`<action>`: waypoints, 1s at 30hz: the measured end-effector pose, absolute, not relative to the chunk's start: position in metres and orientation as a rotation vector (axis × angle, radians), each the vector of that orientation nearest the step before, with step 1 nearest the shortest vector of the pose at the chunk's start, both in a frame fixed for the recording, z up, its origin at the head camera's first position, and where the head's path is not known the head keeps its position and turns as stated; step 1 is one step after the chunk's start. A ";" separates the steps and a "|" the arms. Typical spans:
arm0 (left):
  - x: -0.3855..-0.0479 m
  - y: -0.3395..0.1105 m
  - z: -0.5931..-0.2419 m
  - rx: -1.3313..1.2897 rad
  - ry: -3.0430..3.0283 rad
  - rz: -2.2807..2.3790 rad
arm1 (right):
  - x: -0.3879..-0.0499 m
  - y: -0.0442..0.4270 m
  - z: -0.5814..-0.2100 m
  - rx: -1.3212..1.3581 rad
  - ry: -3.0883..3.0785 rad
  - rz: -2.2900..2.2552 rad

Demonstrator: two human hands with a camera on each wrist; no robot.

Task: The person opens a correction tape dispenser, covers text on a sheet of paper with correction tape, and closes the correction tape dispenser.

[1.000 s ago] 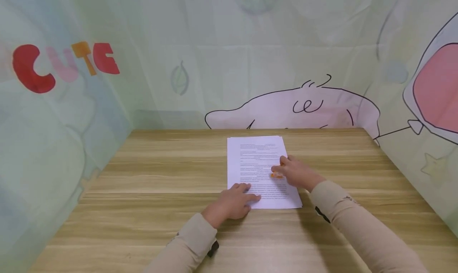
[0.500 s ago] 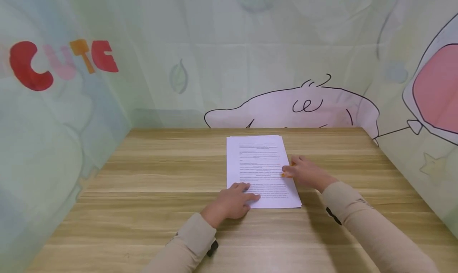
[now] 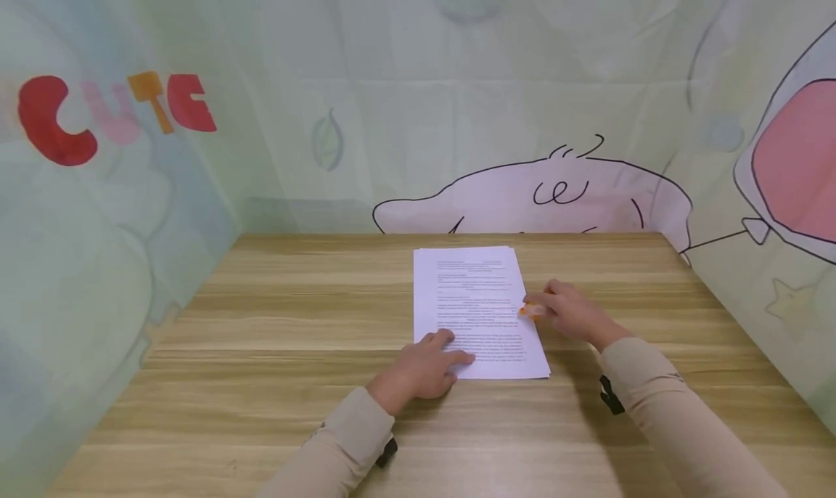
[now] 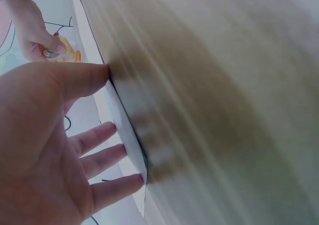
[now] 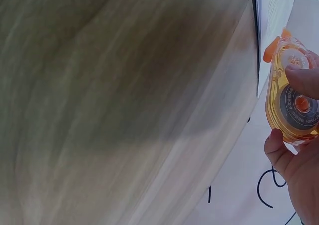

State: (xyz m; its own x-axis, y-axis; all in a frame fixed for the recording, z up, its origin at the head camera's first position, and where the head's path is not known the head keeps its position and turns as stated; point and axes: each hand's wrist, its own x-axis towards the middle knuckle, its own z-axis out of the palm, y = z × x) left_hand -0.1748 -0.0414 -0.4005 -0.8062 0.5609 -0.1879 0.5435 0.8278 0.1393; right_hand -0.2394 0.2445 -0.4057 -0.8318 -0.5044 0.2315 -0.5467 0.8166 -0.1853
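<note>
since the earlier frames, the orange tape dispenser (image 5: 289,105) has been drawn by the right hand (image 3: 575,315) from over the printed text to the right edge of the paper (image 3: 480,302), while the left hand (image 3: 427,367) has been kept in place. at the far left, the colored lettering "cute" (image 3: 120,132) is printed on the backdrop (image 3: 281,135). further right, the left hand is laid on the lower left part of the paper, its fingers spread and nothing gripped. the paper, a stack of sheets with slightly uneven edges, is set on the wood-grain table (image 3: 294,316); a pale pink cartoon figure (image 3: 496,197) is seen behind it. at the right edge of the stack, the dispenser is grasped between the thumb and fingers of the right hand, its tip held over the margin; whether the sheet is touched cannot be told. at the far right, a pink balloon (image 3: 797,164) is drawn on the backdrop.
</note>
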 end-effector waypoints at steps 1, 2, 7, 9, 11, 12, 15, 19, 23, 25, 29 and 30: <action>-0.175 -0.041 -0.401 0.860 2.796 0.124 | -0.239 0.245 -0.405 0.824 -2.820 0.364; -0.175 -0.041 -0.402 0.866 2.801 0.132 | -0.239 0.244 -0.405 0.824 -2.806 0.354; -0.173 -0.041 -0.403 0.896 2.831 0.147 | -0.237 0.239 -0.403 0.853 -2.737 0.308; -0.173 -0.040 -0.404 0.903 2.845 0.128 | -0.237 0.235 -0.402 0.865 -2.732 0.301; -0.172 -0.039 -0.405 0.910 2.861 0.100 | -0.236 0.231 -0.400 0.866 -2.746 0.294; -0.171 -0.039 -0.406 0.917 2.871 0.082 | -0.235 0.228 -0.399 0.862 -2.756 0.290; -0.170 -0.038 -0.407 0.952 2.913 0.036 | -0.234 0.222 -0.397 0.830 -2.779 0.265; -0.169 -0.039 -0.408 0.993 2.947 0.043 | -0.232 0.213 -0.396 0.785 -2.784 0.235; -0.168 -0.039 -0.408 0.988 2.933 0.056 | -0.232 0.203 -0.397 0.801 -2.785 0.194; -0.167 -0.038 -0.407 0.988 2.930 0.040 | -0.232 0.197 -0.397 0.825 -2.789 0.179; -0.165 -0.037 -0.408 0.989 2.931 0.018 | -0.232 0.183 -0.397 0.879 -2.783 0.196; -0.165 -0.037 -0.409 0.984 2.931 0.013 | -0.232 0.179 -0.398 0.892 -2.782 0.206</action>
State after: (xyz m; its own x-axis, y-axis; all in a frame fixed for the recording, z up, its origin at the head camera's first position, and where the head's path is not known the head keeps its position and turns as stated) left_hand -0.1651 -0.0368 -0.4085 -0.7961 0.6035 -0.0446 0.6030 0.7974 0.0238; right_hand -0.2317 0.1787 -0.3975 -0.7942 -0.5570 0.2428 -0.5868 0.8069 -0.0682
